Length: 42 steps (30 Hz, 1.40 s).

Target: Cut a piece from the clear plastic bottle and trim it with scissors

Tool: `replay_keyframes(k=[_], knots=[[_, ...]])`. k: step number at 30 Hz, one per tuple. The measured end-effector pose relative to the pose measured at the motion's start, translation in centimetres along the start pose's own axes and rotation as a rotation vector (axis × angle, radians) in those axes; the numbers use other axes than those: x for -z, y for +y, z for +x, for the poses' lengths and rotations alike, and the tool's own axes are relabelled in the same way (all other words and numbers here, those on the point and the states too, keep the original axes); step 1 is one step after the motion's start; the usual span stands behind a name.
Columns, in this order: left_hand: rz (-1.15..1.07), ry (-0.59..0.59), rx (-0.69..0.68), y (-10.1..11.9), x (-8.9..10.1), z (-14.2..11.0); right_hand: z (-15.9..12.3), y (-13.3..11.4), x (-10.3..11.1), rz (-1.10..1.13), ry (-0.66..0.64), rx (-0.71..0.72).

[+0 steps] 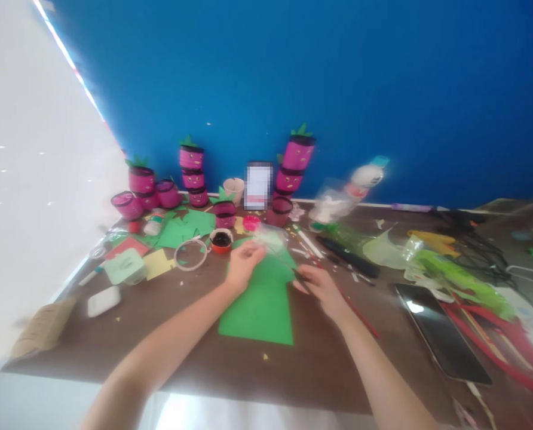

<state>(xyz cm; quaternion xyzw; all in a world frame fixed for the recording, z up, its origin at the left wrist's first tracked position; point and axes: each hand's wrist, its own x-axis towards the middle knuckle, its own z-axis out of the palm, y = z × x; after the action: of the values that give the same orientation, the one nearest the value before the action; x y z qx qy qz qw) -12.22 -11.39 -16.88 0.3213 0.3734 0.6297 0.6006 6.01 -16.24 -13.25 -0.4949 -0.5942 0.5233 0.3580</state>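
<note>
My left hand [244,263] is closed in a pinch on a small clear, blurred piece held above a green paper sheet [260,310] lying on the brown table [195,352]. My right hand [320,286] is closed on a thin dark tool whose tip points toward the left hand; I cannot make out what tool it is. The picture is smeared by motion.
Several pink cylinder figures [192,170] with green tops stand along the blue wall. A tape ring [190,254], an orange pot [221,240], paper scraps, a white bottle [360,182], a black phone [439,337], red strips and plastic bags lie about the table.
</note>
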Motion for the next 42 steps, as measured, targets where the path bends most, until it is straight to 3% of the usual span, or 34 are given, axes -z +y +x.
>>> replay_keyframes(k=[10,19,29,33,37,42], knots=[[0.301,-0.038,-0.262,-0.2,0.4,0.2,0.0,-0.7,0.6,-0.015,-0.066,-0.045],[0.361,0.046,-0.290,-0.3,0.5,-0.1,0.3,0.7,0.8,-0.089,-0.078,0.014],[0.384,0.016,-0.325,-0.5,0.7,-0.2,0.0,0.8,0.4,-0.126,-0.174,-0.043],[0.383,0.008,-0.342,-0.5,0.6,-0.2,-0.1,0.7,0.4,-0.111,-0.149,-0.039],[0.345,0.028,-0.266,-0.2,0.3,-0.2,-0.3,0.2,-0.2,-0.136,-0.095,0.014],[0.334,0.019,-0.218,0.0,0.3,-0.2,-0.6,-0.5,-0.4,-0.482,0.084,0.110]])
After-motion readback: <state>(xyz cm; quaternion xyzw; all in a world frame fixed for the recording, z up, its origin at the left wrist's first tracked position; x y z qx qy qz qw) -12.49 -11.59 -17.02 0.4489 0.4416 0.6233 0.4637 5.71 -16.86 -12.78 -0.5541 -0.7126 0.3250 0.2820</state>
